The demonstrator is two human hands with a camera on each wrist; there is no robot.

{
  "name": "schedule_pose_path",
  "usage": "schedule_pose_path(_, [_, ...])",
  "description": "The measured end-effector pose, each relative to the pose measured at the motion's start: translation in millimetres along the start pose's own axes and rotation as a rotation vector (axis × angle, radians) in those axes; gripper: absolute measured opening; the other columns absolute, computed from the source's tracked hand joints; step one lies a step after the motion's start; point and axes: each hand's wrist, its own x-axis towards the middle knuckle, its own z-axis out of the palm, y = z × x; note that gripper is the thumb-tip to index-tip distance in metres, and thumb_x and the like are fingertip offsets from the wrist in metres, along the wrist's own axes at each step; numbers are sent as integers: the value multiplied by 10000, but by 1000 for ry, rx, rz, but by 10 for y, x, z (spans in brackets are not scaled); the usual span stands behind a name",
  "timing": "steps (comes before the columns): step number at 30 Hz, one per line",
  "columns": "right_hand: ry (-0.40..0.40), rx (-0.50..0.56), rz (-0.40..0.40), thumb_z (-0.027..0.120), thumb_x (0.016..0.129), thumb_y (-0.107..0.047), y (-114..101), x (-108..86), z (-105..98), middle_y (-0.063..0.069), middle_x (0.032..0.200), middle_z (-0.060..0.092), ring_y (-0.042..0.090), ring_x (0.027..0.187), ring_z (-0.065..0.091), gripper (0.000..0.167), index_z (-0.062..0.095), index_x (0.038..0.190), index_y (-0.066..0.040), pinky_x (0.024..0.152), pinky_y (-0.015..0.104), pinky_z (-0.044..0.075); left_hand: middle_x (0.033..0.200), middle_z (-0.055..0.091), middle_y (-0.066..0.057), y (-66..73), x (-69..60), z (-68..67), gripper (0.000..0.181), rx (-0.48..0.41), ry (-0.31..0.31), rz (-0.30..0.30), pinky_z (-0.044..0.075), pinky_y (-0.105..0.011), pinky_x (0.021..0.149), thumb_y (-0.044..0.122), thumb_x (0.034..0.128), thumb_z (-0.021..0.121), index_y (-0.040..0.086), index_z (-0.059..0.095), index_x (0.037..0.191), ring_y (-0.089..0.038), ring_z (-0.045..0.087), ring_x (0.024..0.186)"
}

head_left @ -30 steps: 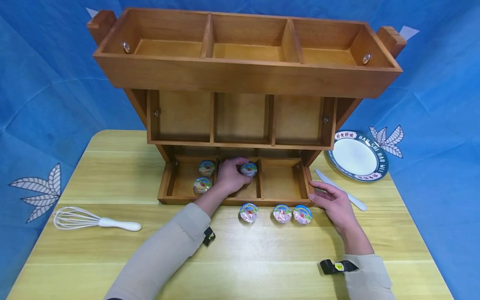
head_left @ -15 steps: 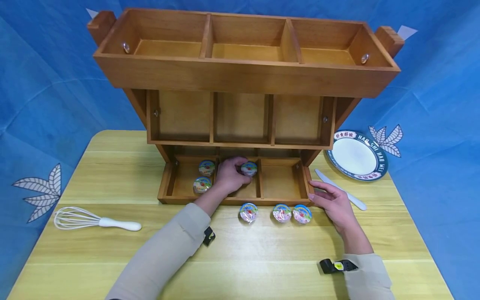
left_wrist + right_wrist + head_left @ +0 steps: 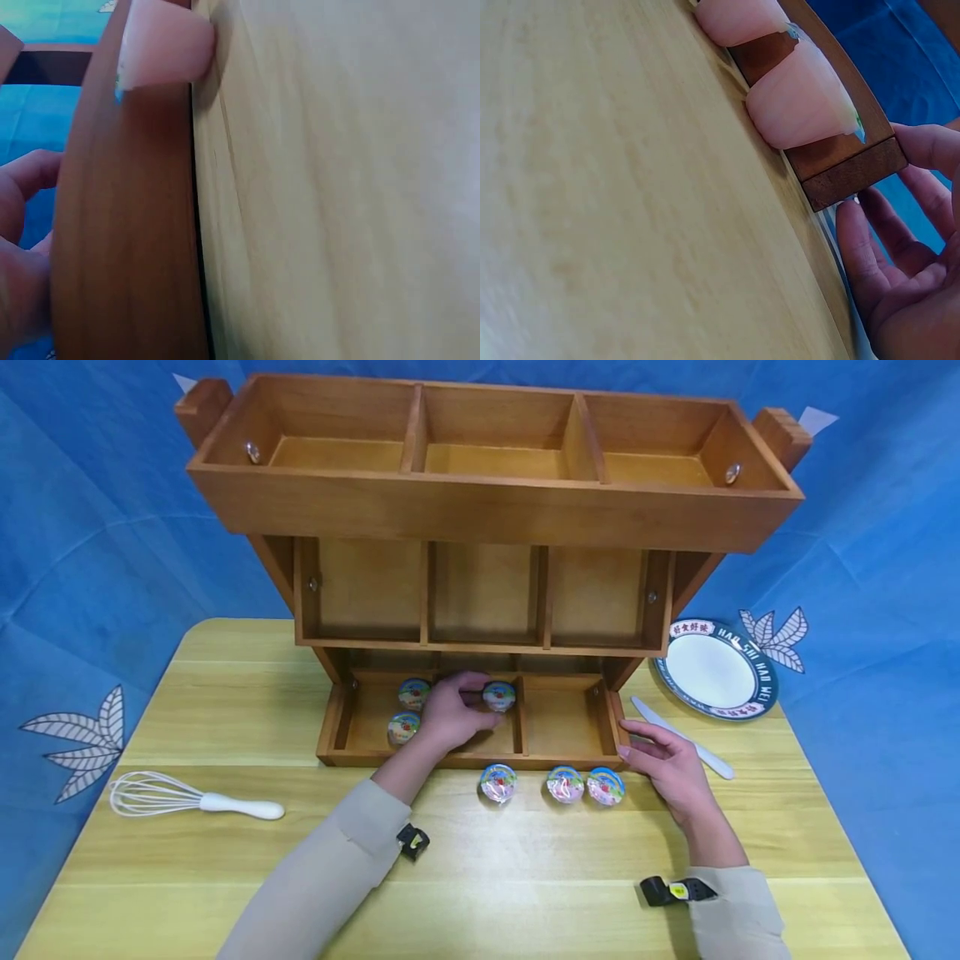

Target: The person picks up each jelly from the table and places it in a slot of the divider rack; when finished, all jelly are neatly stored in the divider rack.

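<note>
My left hand (image 3: 450, 714) is over the bottom tray's middle compartment, thumb and fingers apart beside a lidded cup (image 3: 499, 696), with a small gap to it. Two more cups (image 3: 414, 693) stand in the left compartment. In the left wrist view, part of the hand (image 3: 22, 240) shows behind the tray's front board (image 3: 142, 225). My right hand (image 3: 675, 772) touches the right front corner of the bottom tray (image 3: 547, 762), fingers lightly bent; the right wrist view shows its fingertips (image 3: 904, 150) against the wooden end. Near that corner stand two pink cups (image 3: 799, 101).
Three cups (image 3: 498, 783) stand in front of the bottom tray. Above it rise the middle tray (image 3: 480, 647) and top tray (image 3: 487, 514), each with three compartments. A whisk (image 3: 240, 807) lies left; a knife (image 3: 712, 762) and a plate (image 3: 712, 672) are at the right.
My left hand has shifted slightly left, away from the cup in the middle compartment, and its fingers have let go of that cup. My right hand has stayed at the tray corner.
</note>
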Motion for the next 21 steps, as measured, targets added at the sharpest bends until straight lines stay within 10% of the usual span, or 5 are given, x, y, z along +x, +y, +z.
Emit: schedule_pose_path(21, [4, 12, 3, 757, 891, -55, -6, -2, 7, -29, 1302, 563, 128, 1086, 582, 481, 598, 1338, 29, 828, 230, 547, 1158, 617, -252, 10, -901, -249, 467, -262, -67, 88, 535, -381, 919, -93, 759, 803, -52, 631, 1191, -417, 594, 1100])
